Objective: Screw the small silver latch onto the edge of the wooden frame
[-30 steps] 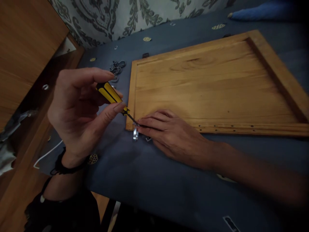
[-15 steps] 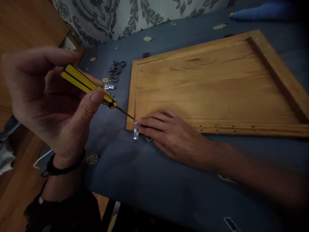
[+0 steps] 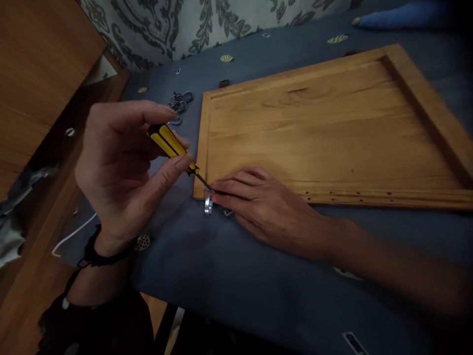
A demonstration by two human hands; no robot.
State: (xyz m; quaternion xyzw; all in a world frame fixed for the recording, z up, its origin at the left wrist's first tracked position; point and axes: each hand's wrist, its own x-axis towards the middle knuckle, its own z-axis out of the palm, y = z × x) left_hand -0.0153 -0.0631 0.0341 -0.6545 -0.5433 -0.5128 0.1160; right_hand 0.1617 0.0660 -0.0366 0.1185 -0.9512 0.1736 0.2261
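My left hand (image 3: 125, 167) grips a screwdriver (image 3: 168, 141) by its yellow and black handle, between thumb and fingers. The shaft slants down to a small silver metal bracket (image 3: 207, 204) at the near left corner of a framed wooden panel (image 3: 281, 133). A curved, ring-like part of the bracket hangs over the panel's edge. With fingers together, my right hand (image 3: 266, 207) lies on that edge, its fingertips pressing the bracket against the wood. The screwdriver's tip meets the bracket right beside those fingertips; whether a screw sits under it is hard to see.
Dark metal hooks or rings (image 3: 181, 103) lie in a pile left of the panel on the blue patterned cloth (image 3: 236, 276). A blue object (image 3: 402, 17) rests at the back right. Wooden furniture (image 3: 40, 64) stands at the left, near a white cord (image 3: 74, 234).
My left hand has moved right and slightly down with the screwdriver, which now stands steeper, its tip closer to my right fingertips. My right hand and the panel have stayed in place.
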